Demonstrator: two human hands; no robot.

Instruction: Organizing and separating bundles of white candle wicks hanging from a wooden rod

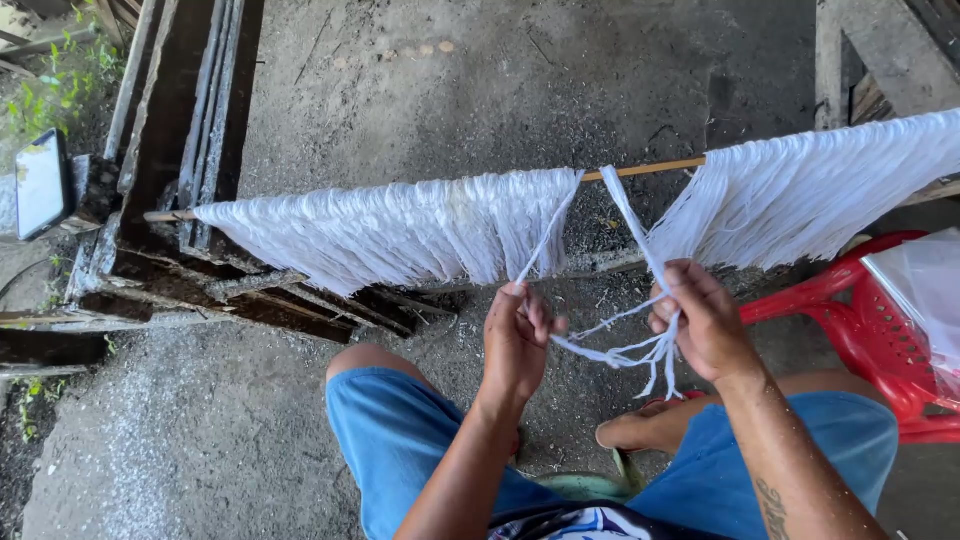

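White fibre strands [400, 230] hang over a thin pole [645, 168] across mid-frame, keeping them spread. L hand [515, 345] pinches one strand taut; R hand [700, 320] grips a loose bundle [640, 350], centre-right, w/ ends dangling free.

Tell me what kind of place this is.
Probably an open-air, home-style fibre workshop: white strands hang over a wooden pole above a gritty concrete floor, with rough timber stacked nearby.

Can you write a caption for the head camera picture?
Two hands pull white strands from fibres draped over a stick.
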